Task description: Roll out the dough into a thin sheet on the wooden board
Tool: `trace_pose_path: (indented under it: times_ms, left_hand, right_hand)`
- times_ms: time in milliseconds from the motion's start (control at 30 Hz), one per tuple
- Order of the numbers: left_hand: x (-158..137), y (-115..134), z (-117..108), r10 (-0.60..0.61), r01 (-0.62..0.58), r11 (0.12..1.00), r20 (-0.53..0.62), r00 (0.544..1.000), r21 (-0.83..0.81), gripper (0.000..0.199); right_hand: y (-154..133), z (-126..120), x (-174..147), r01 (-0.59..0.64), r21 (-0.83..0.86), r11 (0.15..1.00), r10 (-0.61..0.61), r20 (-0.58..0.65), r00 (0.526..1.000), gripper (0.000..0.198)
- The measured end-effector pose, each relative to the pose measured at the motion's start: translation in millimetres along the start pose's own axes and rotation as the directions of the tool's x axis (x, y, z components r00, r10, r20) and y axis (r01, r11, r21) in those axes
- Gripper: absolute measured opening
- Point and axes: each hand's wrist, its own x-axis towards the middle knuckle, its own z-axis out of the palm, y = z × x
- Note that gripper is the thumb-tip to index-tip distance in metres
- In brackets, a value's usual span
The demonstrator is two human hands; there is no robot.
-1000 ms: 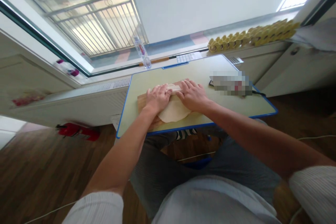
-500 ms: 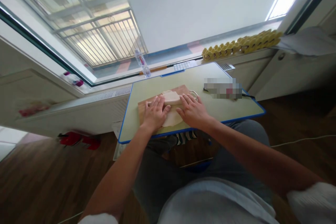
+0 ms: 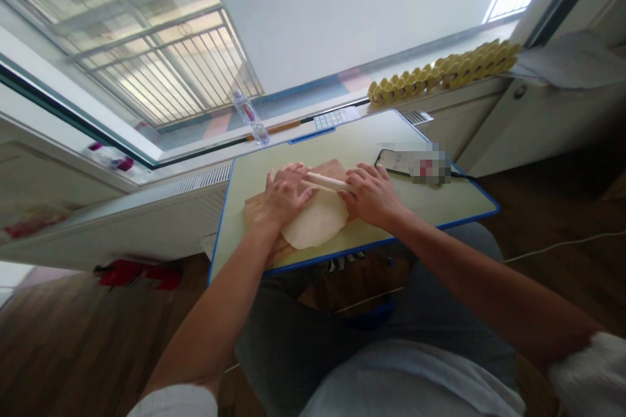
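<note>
A pale rolling pin lies across the far edge of a flat sheet of dough. Closed around its left end is my left hand, the thumb toward the middle. My right hand grips the other end, fingers bent over it. Both ends of the pin are hidden under the hands. Beneath the dough is a wooden cutting board, and the dough's near edge reaches close to the table's front edge.
The small table has a blue rim. A phone, partly blurred out, lies at its right with a cable. On the sill behind stand a plastic bottle and yellow egg trays. A red object sits on the floor at left.
The dough, earlier bunched over the pin, now lies flat on the near side with the pin bare at its far edge. My fingers went from laid forward to curled. The view has shifted slightly.
</note>
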Motion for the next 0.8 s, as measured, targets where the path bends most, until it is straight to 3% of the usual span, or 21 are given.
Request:
trace_pose_path:
  times_ms: [133,367,600,800]
  left_hand:
    - [-8,29,-2,-0.031,0.031,0.999,0.014,0.999,-0.004,0.053]
    - [-54,94,5,0.051,-0.046,0.997,0.101,0.994,-0.056,0.060]
    - [-62,97,2,0.041,-0.041,0.999,-0.002,0.999,0.019,0.027]
    - [-62,96,0,0.045,-0.043,0.998,-0.039,0.998,0.039,0.012]
  right_hand:
    - [16,-6,-18,-0.167,-0.053,0.985,0.162,-0.085,0.983,0.031]
    - [24,-13,-34,-0.340,-0.109,0.934,0.329,-0.108,0.938,0.033]
    - [29,-13,-41,-0.409,-0.122,0.904,0.393,-0.135,0.910,0.036]
    - [33,-14,-44,-0.394,-0.087,0.915,0.381,-0.141,0.914,0.034]
